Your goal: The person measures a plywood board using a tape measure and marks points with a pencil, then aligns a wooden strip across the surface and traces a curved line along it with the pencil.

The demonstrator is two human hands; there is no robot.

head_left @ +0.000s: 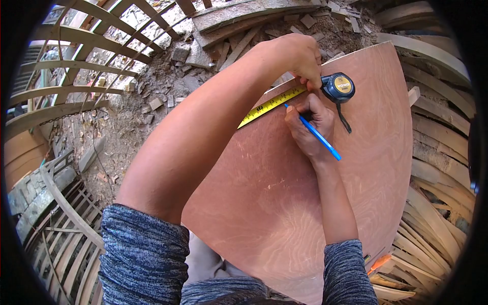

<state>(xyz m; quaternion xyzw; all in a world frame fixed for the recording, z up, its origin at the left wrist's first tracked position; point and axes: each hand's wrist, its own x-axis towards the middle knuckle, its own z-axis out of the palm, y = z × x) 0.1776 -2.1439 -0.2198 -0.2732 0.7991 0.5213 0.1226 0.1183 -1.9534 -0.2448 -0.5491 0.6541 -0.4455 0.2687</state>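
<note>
A reddish-brown plywood sheet (264,193) lies in front of me. Along its far edge runs the yellow blade (272,105) of a tape measure, whose dark case (339,87) rests on the sheet at the right, its wrist strap hanging down. My left hand (299,55) reaches across from the left, fingers closed on the tape beside the case. In my right hand (314,124) is a blue pen (321,138), pinched with its tip at the tape's lower edge. My left forearm hides the far left part of the blade.
Wood offcuts (201,53) and chips litter the ground beyond the sheet. Slatted wooden frames (76,63) stand at the left. Stacked wooden strips (439,137) line the right side, with an orange-handled tool (380,263) near the sheet's lower right edge.
</note>
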